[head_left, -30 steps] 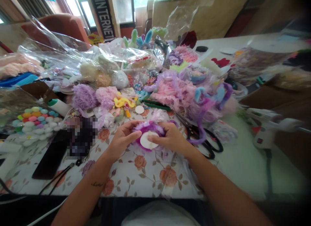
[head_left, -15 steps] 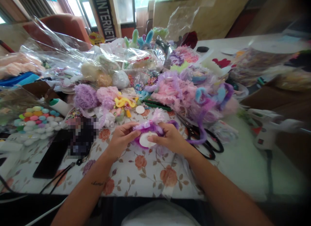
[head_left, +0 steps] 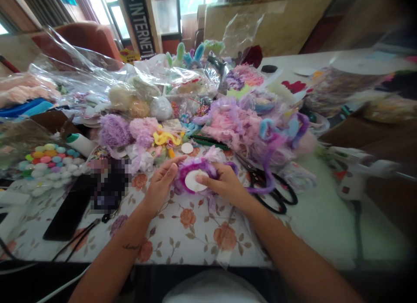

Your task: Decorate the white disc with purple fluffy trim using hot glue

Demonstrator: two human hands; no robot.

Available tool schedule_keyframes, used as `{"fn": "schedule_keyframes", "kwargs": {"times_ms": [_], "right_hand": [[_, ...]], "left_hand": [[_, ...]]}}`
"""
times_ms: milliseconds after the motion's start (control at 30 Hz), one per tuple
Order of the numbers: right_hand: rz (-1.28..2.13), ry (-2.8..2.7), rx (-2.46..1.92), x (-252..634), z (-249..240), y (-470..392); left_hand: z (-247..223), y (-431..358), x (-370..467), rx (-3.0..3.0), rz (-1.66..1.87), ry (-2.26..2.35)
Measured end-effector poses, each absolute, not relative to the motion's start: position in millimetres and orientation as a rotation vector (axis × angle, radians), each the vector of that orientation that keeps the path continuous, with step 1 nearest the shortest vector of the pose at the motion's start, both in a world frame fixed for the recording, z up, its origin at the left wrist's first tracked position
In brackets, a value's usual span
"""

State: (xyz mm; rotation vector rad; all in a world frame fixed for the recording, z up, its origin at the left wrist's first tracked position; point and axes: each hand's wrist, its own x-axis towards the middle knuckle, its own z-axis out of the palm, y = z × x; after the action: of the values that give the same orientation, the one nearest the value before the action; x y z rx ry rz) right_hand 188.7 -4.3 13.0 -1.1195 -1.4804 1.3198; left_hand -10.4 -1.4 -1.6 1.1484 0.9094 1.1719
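The fingers of the right hand (head_left: 224, 183) are closed on a fluffy purple piece (head_left: 195, 164), the thumb pressed flat against the round white disc (head_left: 191, 181) set in its near face and the other fingers mostly hidden behind it. The fingers of the left hand (head_left: 159, 185) stand loosely parted at the piece's left edge, thumb raised; whether their tips touch the fluff, I cannot tell. The piece is held up over the floral tablecloth (head_left: 182, 246), between the two hands.

Just beyond the piece lies a smaller white disc (head_left: 186, 148), with a wavy yellow strip (head_left: 167, 137) farther off and slightly to its left. To the right of the piece are black-handled scissors (head_left: 259, 178), with a fuzzy purple strip (head_left: 269, 168) lying across them. Well to its right sits a white glue gun (head_left: 353, 177) on the table (head_left: 321, 224). Beyond the piece, slightly right, is a heap of pink ruffled material (head_left: 228, 120). Well to its left lie a black phone (head_left: 67, 211) and, farther out, many-coloured pompoms (head_left: 48, 159).
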Motion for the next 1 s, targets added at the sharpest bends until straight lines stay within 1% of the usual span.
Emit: {"fn": "schedule_keyframes", "kwargs": {"times_ms": [167,367,767,867,1000], "right_hand": [[1.311,-1.333,-1.156,186.9,10.4,-2.8],[1.388,-1.177,-1.075,183.8,7.2,-3.9],[1.601,-1.018,-0.937,180.4,-2.9,-5.1],[1.639,-0.976,-0.913,179.7,-1.9,-4.9],[1.666,-0.932,-0.908,179.2,1.0,-5.1]], "left_hand": [[2.2,-1.0,-8.0,1.346,1.281,0.939],[0.9,-3.6,-7.9,1.584,1.275,0.984],[-2.3,-8.7,-4.9,1.635,1.334,1.056],[-3.6,-10.5,-4.7,1.722,1.385,1.015],[-3.1,-12.6,-4.2,1.817,1.356,1.083]]}}
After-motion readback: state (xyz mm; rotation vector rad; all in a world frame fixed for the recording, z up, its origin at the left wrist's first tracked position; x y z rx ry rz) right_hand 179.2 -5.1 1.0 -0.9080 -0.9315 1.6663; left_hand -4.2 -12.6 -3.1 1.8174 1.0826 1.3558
